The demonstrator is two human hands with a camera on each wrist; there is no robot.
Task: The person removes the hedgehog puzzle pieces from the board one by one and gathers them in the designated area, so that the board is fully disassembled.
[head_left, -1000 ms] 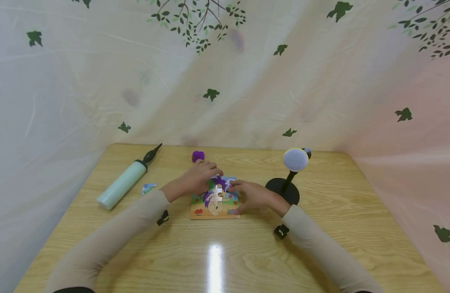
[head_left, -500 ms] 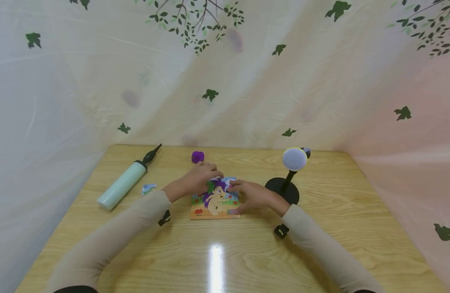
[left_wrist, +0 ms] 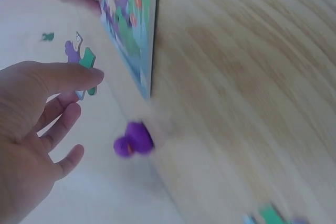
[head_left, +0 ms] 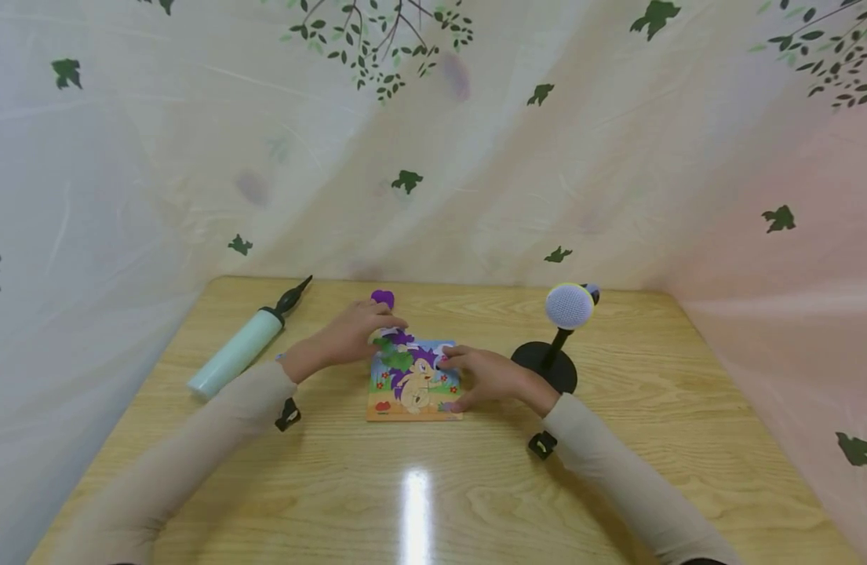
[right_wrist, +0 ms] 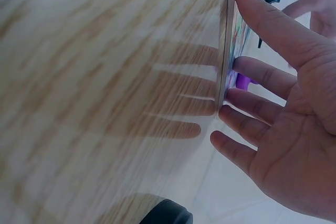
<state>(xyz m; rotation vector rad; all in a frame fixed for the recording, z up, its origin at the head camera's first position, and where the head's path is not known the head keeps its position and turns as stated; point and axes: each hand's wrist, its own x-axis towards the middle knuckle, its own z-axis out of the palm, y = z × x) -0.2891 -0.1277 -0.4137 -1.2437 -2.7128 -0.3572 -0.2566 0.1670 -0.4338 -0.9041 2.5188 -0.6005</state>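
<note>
A jigsaw board with a purple-haired hedgehog-like cartoon figure lies on the table between the two hands. My left hand pinches a green and purple puzzle piece between thumb and forefinger, raised over the board's top left corner; its other fingers are loosely bent. Along the board's right edge, my right hand rests with thumb and fingers extended, the fingertips touching the edge in the right wrist view. Another loose puzzle piece lies on the table, mostly hidden behind the left arm in the head view.
Behind the left hand stands a small purple duck toy. A pale green hand pump with a black nozzle lies at the left. To the right, a microphone-like object rises from a round black base. A patterned curtain hangs behind the table.
My left hand has lifted the puzzle piece and moved left with it, off the hedgehog picture. The right hand stays at the board's edge.
</note>
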